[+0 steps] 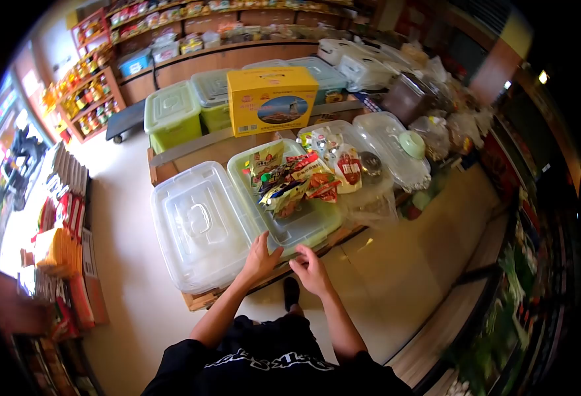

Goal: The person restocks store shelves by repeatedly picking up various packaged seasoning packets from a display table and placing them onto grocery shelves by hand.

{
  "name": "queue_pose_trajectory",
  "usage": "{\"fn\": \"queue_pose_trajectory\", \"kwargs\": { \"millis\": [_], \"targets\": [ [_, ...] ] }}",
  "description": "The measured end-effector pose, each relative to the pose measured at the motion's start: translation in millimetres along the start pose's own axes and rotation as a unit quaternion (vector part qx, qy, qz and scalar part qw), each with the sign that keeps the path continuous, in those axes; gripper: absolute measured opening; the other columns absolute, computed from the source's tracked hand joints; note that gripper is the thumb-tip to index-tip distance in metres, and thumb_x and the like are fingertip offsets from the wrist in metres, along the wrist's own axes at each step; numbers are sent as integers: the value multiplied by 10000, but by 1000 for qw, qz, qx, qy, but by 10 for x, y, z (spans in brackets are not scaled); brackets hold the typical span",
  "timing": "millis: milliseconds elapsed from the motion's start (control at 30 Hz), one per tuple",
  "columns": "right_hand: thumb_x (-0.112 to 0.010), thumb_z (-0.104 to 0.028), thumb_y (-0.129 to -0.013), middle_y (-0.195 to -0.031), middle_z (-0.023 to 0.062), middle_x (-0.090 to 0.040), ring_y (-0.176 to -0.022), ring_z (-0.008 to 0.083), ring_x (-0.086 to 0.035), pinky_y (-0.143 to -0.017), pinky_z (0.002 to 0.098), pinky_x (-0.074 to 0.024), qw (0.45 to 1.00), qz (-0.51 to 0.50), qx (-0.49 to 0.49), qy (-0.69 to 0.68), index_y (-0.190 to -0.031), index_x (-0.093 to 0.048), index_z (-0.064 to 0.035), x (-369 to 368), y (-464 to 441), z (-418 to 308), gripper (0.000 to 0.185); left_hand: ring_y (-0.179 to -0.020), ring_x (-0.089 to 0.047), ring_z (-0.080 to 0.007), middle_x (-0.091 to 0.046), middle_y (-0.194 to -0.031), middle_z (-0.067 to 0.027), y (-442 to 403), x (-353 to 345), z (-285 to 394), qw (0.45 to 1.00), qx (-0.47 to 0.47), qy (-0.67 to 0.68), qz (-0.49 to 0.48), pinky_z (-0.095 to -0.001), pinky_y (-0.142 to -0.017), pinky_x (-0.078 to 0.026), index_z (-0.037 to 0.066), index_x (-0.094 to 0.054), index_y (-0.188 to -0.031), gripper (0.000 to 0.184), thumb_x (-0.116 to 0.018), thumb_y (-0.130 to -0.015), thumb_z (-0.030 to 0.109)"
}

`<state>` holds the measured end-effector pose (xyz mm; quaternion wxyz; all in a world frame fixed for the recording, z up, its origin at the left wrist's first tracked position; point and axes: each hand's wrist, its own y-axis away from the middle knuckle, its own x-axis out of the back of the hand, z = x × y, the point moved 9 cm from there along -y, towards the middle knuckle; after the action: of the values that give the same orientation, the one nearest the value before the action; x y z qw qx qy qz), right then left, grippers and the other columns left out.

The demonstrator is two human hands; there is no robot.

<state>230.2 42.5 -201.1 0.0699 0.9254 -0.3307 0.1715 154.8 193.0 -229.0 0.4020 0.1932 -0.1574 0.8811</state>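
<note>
My left hand (261, 258) is at the near edge of a pale green lidded tub (303, 228), its fingers apart and nothing in it. Close by on the right, my right hand (309, 267) hovers by the same edge with parted fingers, also holding nothing. Colourful snack packets (287, 181) lie heaped on the far part of this tub. To the left sits a closed tub with a clear lid (201, 221). A red and white pouch (348, 168) and a dark round lid (371, 163) rest to the right of the packets.
A yellow box (270, 99) stands behind the packets, between green tubs (173, 112) and other bins. A small pale green bowl (412, 143) is on a clear lid at right. Stacked goods (59, 251) line the left; vegetables (501, 317) lie at lower right.
</note>
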Motion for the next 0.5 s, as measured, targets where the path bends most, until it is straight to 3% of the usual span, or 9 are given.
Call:
{"fn": "queue_pose_trajectory", "kwargs": {
  "millis": [133, 233, 300, 467, 500],
  "targets": [
    [-585, -119, -919, -1361, 159, -487, -962, 189, -616, -827, 301, -492, 998, 15, 51, -43, -1356, -377, 13, 431, -1034, 379, 502, -1211, -450, -431, -469, -1296, -294, -475, -244, -3, 992, 74, -12, 98, -436, -1026, -377, -68, -368, -1336, 668, -664, -840, 268],
    [-587, -101, -911, -1403, 160, -446, -904, 147, -622, -798, 269, -492, 1000, 12, 18, -19, -1420, -304, 2, 594, -1510, 607, 592, -1195, -459, -421, -480, -1275, -279, -654, -401, -261, 979, 133, -24, 153, -436, -1025, -376, -58, -381, -1320, 621, -660, -846, 232],
    [-598, -44, -882, -1415, 158, -425, -882, 130, -611, -786, 256, -484, 994, -1, 82, -72, -1450, -245, -4, 578, -1770, 715, 670, -1174, -476, -404, -502, -1240, -258, -733, -454, -296, 976, 142, 2, 164, -431, -1006, -389, -44, -411, -1291, 583, -670, -838, 217],
    [-599, -8, -851, -1210, 151, -547, -863, 140, -595, -776, 270, -479, 993, -49, 11, -104, -1383, -329, 12, 405, -2011, 1158, 597, -1041, -518, -408, -566, -1057, -226, -734, -474, -361, 964, 160, -2, 210, -448, -901, -426, 13, -494, -1094, 401, -694, -794, 188],
    [-617, -33, -841, -1188, 147, -549, -884, 168, -594, -794, 304, -475, 994, -24, 76, -76, -1361, -359, 14, 475, -2004, 1147, 582, -1016, -522, -413, -575, -1025, -226, -707, -479, -385, 965, 159, -3, 207, -454, -884, -430, 15, -497, -1064, 380, -696, -786, 182]
  ]
}}
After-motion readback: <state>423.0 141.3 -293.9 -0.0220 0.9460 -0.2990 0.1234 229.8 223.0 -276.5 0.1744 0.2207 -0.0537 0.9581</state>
